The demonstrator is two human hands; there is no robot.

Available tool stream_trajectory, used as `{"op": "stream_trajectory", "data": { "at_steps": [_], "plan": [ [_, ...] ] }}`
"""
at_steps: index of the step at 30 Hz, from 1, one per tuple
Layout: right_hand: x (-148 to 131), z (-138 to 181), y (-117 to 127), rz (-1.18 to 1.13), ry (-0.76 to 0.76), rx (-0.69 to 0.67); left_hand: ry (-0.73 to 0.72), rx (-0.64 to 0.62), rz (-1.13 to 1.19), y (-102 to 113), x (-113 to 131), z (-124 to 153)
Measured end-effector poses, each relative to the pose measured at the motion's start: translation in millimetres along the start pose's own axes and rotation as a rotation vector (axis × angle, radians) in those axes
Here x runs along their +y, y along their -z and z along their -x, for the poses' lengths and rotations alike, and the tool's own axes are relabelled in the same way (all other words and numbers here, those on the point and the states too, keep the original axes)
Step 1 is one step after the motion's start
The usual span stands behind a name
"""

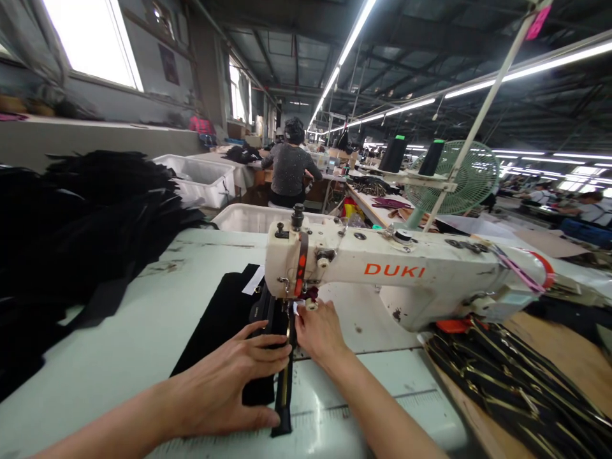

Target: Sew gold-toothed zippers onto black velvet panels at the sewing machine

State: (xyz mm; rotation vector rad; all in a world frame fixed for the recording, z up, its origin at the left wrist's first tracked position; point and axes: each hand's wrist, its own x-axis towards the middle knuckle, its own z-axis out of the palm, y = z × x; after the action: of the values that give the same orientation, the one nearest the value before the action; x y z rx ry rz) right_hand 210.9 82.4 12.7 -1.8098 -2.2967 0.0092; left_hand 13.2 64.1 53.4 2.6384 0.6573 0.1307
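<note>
A black fabric panel (210, 325) lies on the pale green table under the head of a white sewing machine (344, 261). Along its right edge runs a black zipper (284, 389) with gold teeth, passing up to the needle area. My left hand (234, 370) rests flat on the panel and zipper, fingers spread. Close beside the presser foot, my right hand (319, 328) has its fingers pinched together at the work's right edge. A small white bit shows at those fingertips; exactly what they grip is hidden. A white strip (253, 280) lies on the panel's far end.
Black pieces (95, 223) are heaped at the left. Gold-toothed black zippers (516, 389) pile up at the right. White bins (196, 178) stand behind the table. Thread cones (393, 155) and a green fan (459, 175) rise beyond the machine. A person (292, 166) sits ahead.
</note>
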Motion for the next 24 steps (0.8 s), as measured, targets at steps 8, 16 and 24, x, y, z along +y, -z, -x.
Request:
{"op": "stream_trajectory", "data": {
  "at_steps": [8,16,24],
  "plan": [
    [-1.6,0.3,-2.8,-0.007,-0.006,0.015,-0.032,0.037,-0.053,-8.9,-6.9,-0.5],
    [-8.4,-3.8,-4.4,-0.056,-0.102,-0.015,-0.033,0.044,-0.139,-17.8,-17.4,-2.0],
    [22.8,-39.0,-0.3,-0.099,-0.058,0.027,-0.016,0.09,-0.178,-21.0,-12.3,0.8]
  ]
}}
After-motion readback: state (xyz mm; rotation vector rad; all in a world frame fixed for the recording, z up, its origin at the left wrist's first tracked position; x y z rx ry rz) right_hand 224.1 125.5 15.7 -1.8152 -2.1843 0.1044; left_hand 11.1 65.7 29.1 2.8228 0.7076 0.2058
